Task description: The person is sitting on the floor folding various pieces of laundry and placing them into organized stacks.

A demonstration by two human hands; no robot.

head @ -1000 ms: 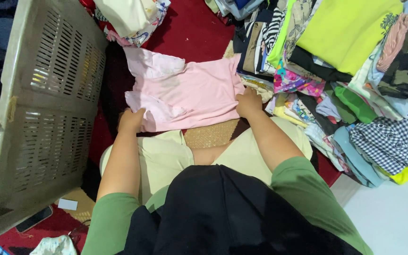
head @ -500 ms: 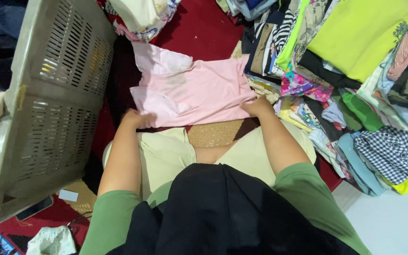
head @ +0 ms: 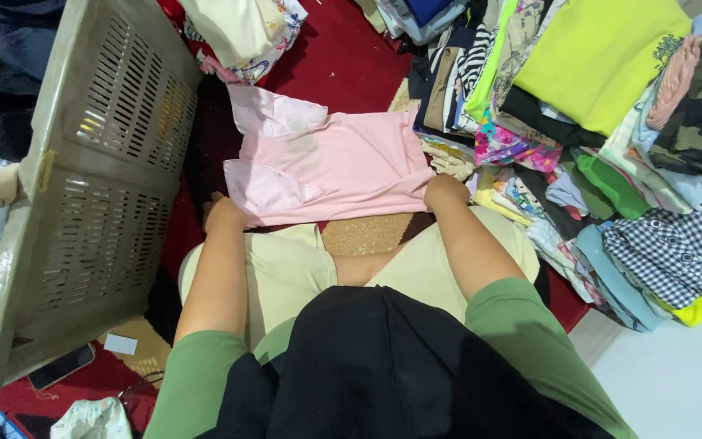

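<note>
A pink shirt lies spread flat on the red carpet in front of my crossed legs, its sleeves pointing left. My left hand grips the shirt's near left corner. My right hand grips its near right corner. Both hands have their fingers tucked under the hem, so the fingertips are hidden.
A tall beige laundry basket stands tilted at my left. A big heap of mixed clothes, with a lime shirt on top, lies at my right. More folded cloth lies beyond the shirt. A phone rests on the floor near left.
The view has shifted slightly. Both hands stay at the pink shirt's near hem, and the shirt lies a little flatter and more spread.
</note>
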